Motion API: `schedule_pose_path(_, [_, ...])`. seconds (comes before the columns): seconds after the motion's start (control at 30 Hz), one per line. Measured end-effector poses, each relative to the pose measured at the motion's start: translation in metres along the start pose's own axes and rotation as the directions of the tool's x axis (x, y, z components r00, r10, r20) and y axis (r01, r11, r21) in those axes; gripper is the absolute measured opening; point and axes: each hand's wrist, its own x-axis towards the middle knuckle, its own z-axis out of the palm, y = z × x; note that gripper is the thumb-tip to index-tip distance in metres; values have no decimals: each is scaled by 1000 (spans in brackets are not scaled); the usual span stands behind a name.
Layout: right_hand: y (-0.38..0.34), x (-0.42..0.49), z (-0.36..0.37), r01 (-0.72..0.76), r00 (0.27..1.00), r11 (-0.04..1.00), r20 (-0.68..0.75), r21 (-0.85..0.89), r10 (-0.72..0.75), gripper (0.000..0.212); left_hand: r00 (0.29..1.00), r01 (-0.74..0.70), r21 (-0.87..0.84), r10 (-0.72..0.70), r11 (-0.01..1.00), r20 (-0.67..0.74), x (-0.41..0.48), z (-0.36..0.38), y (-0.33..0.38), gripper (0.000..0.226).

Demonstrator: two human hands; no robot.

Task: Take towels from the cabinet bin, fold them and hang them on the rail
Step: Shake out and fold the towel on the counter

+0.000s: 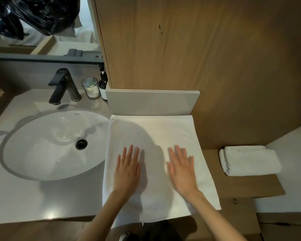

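Now the left hand (128, 168) and right hand (181, 169) lay flat and apart, gripping nothing, on the towel (156, 133) at the right end of the desk (24, 197); sweeping outward to its edges looked best before folding.

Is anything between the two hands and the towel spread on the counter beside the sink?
Nothing visible. The left hand and right hand both lie flat and open, directly on the towel. The rail is not in view, so the path to it cannot be judged.
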Motion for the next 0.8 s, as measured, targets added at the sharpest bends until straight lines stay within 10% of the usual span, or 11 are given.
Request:
schedule_pose_path(0.33, [-11,-53,45,65,998,982,4,-178,-66,53,998,-48,16,48,999,47,-70,15,-10,51])
schedule_pose_path(0.53, [46,-79,26,-134,991,980,-28,-149,132,53,997,-30,31,28,999,67,-84,4,-37,54])
schedule_pose_path(0.8, [67,-107,3,-373,921,824,63,427,384,57,998,-58,0,58,998,39,-87,-1,-36,58])
